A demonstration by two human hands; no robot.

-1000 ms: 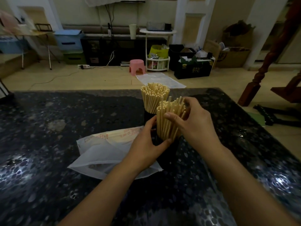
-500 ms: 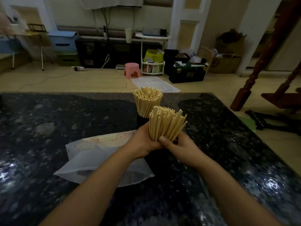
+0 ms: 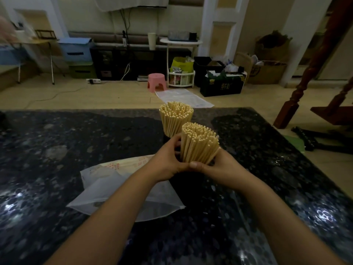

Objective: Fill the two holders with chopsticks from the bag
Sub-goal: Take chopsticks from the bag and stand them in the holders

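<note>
Both hands wrap around the near bunch of chopsticks (image 3: pixel 198 143). The left hand (image 3: pixel 168 159) curls its fingers around the left side, and the right hand (image 3: pixel 219 165) curls around the right side, thumbs touching in front. The far bunch (image 3: pixel 175 118) stands just behind. The bag (image 3: pixel 122 188) lies flat on the dark table (image 3: pixel 57 140), to the left.

Left hand (image 3: pixel 168 161), right hand (image 3: pixel 219 167) curled, thumbs touching
</note>
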